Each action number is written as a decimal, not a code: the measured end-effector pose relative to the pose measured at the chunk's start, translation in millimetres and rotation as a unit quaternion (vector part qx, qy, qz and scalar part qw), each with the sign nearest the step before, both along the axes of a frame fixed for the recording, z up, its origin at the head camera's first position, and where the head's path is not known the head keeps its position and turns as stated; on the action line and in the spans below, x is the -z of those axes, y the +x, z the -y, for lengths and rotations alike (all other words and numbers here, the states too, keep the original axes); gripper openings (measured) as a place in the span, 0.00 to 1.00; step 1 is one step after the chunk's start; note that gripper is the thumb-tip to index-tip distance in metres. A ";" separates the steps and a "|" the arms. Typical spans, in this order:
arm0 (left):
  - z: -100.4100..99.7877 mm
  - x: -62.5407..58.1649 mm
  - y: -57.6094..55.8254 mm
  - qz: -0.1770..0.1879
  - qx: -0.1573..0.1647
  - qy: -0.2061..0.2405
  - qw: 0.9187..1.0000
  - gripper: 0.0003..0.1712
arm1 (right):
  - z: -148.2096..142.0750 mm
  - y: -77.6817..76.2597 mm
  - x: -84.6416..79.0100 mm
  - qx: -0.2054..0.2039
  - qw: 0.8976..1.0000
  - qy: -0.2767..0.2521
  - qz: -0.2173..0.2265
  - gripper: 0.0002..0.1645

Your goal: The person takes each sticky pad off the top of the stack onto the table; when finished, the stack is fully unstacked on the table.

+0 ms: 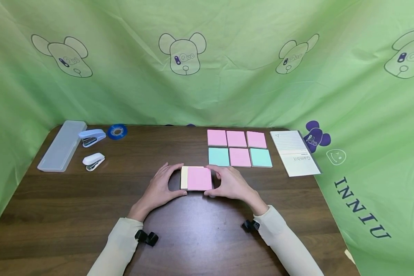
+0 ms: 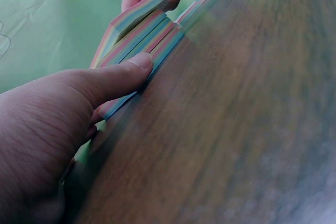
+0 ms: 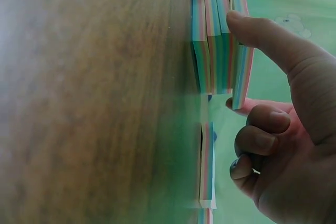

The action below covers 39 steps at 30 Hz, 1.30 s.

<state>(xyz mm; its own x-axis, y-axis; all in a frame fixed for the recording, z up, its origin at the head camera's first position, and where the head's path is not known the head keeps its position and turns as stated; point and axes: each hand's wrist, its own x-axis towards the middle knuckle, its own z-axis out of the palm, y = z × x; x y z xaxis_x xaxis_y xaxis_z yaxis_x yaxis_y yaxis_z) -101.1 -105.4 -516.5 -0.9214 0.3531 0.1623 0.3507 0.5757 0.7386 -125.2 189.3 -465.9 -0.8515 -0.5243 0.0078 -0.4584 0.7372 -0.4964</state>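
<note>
Near the middle of the table is a stack of sticky note pads (image 3: 212, 40) with striped, multicoloured edges. Its top pad (image 1: 200, 178) is pink and sits shifted to the right, baring a cream strip of the pad below (image 1: 184, 178). My right hand (image 1: 232, 183) pinches this top pad between thumb and forefinger at its right end, its other fingers curled. In the right wrist view the pad tilts away from the rest of the stack. My left hand (image 1: 161, 186) grips the stack's left end, with the thumb (image 2: 139, 64) pressed along the front edges.
Behind the right hand lie two rows of sticky note pads, pink (image 1: 239, 157) and teal (image 1: 261, 158). An open notebook (image 1: 294, 153) lies farther right. At the left are a translucent case (image 1: 62, 147), a blue stapler (image 1: 92, 136), a white stapler (image 1: 94, 160) and a blue tape roll (image 1: 117, 132).
</note>
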 end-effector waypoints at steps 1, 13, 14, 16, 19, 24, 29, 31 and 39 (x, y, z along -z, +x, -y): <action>0.1 -0.1 0.1 0.000 0.000 0.001 1.000 0.57 | 0.1 0.1 0.0 0.000 1.000 0.000 -0.002 0.54; -0.5 -0.8 -0.2 0.003 -0.004 -0.007 1.000 0.54 | -9.3 1.3 1.0 0.011 0.999 -0.044 -0.014 0.48; -0.6 -0.9 -0.1 0.004 -0.004 -0.007 1.000 0.54 | -10.9 1.6 0.8 0.012 0.999 -0.048 -0.013 0.48; -0.7 -1.1 0.2 0.005 -0.005 -0.008 1.000 0.54 | -14.0 2.2 0.3 0.014 0.998 -0.052 -0.010 0.47; -0.7 -1.2 0.7 0.006 -0.006 -0.008 1.000 0.55 | -19.6 3.3 -0.9 0.018 0.998 -0.054 -0.005 0.46; -0.6 -0.8 1.3 0.007 -0.007 -0.009 1.000 0.55 | -30.8 5.5 -3.5 0.028 0.998 -0.057 0.003 0.46; -0.6 -0.8 1.3 0.010 -0.008 -0.007 1.000 0.55 | -41.1 6.7 -3.7 0.034 0.998 -0.054 0.000 0.45; -0.4 -0.6 1.2 0.008 -0.008 -0.007 1.000 0.55 | -44.9 7.2 -2.9 0.033 0.998 -0.053 -0.002 0.46; -0.1 0.2 0.6 0.008 -0.007 -0.012 1.000 0.55 | -58.9 7.6 2.5 0.031 0.998 -0.044 0.013 0.49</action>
